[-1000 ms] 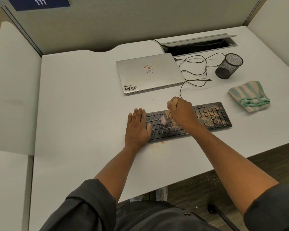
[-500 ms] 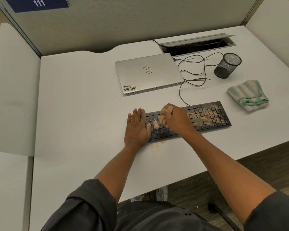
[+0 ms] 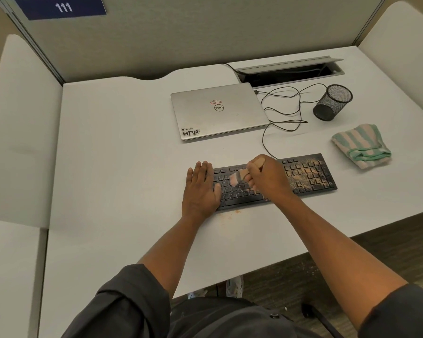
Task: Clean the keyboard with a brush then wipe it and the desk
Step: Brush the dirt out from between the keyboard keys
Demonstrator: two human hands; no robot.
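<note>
A black keyboard (image 3: pixel 308 175) lies on the white desk (image 3: pixel 122 167), its right half dusted with tan crumbs. My left hand (image 3: pixel 199 190) lies flat on the keyboard's left end, fingers straight. My right hand (image 3: pixel 269 178) grips a small brush (image 3: pixel 237 178) by its wooden handle, with the pale bristles down on the left-middle keys. A little tan dust (image 3: pixel 230 214) lies on the desk just in front of the keyboard. A folded green-and-pink striped cloth (image 3: pixel 360 146) sits to the right of the keyboard.
A shut silver laptop (image 3: pixel 217 111) lies behind the keyboard, with a tangle of black cable (image 3: pixel 283 115) beside it. A black mesh pen cup (image 3: pixel 332 102) stands at the back right. An open cable hatch (image 3: pixel 286 69) sits near the partition wall.
My right hand has swept the brush leftward across the keys and then slightly back up. My left hand has stayed flat on the keyboard's left end.
</note>
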